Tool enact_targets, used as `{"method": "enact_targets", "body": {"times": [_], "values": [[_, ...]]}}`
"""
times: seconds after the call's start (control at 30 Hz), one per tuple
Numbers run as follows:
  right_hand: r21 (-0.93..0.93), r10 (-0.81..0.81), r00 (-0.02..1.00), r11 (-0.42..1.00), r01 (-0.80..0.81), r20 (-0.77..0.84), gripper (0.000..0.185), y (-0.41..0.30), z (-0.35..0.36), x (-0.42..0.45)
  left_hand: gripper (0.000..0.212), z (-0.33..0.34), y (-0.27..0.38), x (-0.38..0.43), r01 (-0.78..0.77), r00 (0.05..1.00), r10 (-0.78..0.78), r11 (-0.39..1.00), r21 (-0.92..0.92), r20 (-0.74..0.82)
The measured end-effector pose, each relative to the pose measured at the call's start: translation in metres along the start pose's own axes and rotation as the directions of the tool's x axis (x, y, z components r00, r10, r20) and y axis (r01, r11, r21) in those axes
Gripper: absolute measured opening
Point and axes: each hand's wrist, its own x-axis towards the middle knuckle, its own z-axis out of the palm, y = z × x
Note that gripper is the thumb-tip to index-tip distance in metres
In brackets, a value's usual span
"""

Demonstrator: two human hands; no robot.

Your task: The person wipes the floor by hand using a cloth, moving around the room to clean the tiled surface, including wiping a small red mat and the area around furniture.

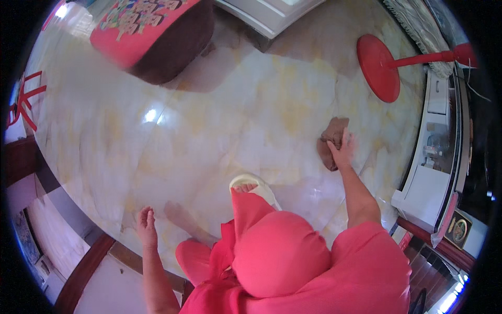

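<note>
A crumpled brown cloth [332,133] lies on the glossy tiled floor [219,125], ahead of me and to the right. On its right side rests my right hand [343,149], the thumb across the cloth and the fingers blurred. My left hand [147,225] hangs in the air at the lower left, loosely curled, with nothing visible in it. Between the hands, one foot in a pale slipper [257,186] stands on the tiles below my pink clothing [282,255].
A pink-and-brown padded seat [168,43] and a white furniture corner [274,19] stand ahead. At the right are a red round stand base [378,68] and a white cabinet [425,192]. Red frame legs [29,94] show at far left, a dark red threshold [84,271] at lower left.
</note>
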Motion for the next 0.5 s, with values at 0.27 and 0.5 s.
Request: {"method": "enact_targets", "body": {"times": [0.27,0.5], "values": [[0.099,-0.325,0.924,0.932,0.349,-0.199,0.057,-0.210,0.050,0.103,0.021,0.083,0.086,0.016,-0.092,0.991,0.086,0.994,0.052,0.103],[0.269,-0.850,0.510,0.526,0.807,0.132,0.043,-0.406,0.062,-0.046,0.019,0.093,0.212,0.060,-0.555,0.822,0.565,0.824,0.117,-0.078]]}}
